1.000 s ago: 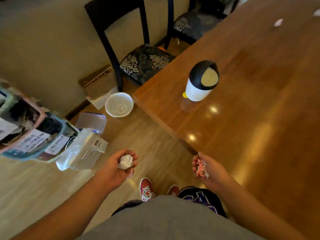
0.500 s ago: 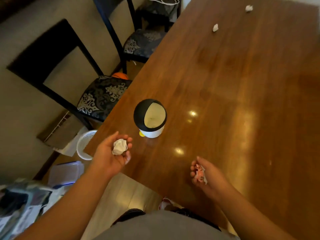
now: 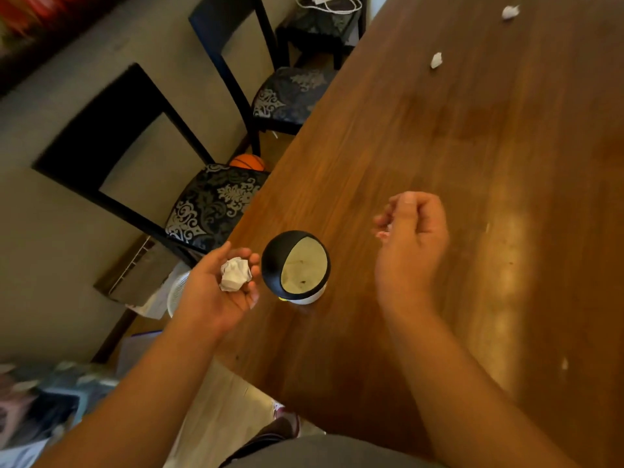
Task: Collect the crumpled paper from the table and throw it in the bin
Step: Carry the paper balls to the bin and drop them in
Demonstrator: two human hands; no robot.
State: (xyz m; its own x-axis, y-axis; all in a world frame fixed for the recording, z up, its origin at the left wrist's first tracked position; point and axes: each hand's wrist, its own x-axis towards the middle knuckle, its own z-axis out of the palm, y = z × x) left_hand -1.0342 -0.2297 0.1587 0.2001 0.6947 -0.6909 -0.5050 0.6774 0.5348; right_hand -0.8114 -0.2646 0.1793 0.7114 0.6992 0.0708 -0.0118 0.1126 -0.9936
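Observation:
A small round bin [image 3: 296,267] with a black dome, a pale swing flap and a white base stands near the left edge of the wooden table [image 3: 472,163]. My left hand [image 3: 219,288] is palm up just left of the bin, cupping a white crumpled paper ball [image 3: 235,274]. My right hand [image 3: 410,238] hovers over the table to the right of the bin, curled around a pink-and-white crumpled paper [image 3: 383,234] that is mostly hidden. Two more white paper balls, one nearer [image 3: 436,60] and one farther [image 3: 510,11], lie at the far end of the table.
Two dark chairs with patterned seats, one near [image 3: 212,204] and one farther back [image 3: 290,94], stand along the table's left side, with an orange ball [image 3: 248,162] between them. A white basket [image 3: 177,292] and boxes sit on the floor at left.
The view has swung toward the table. Both hands have come forward: the left now sits next to the bin, the right has risen over the table and closed more tightly on its paper.

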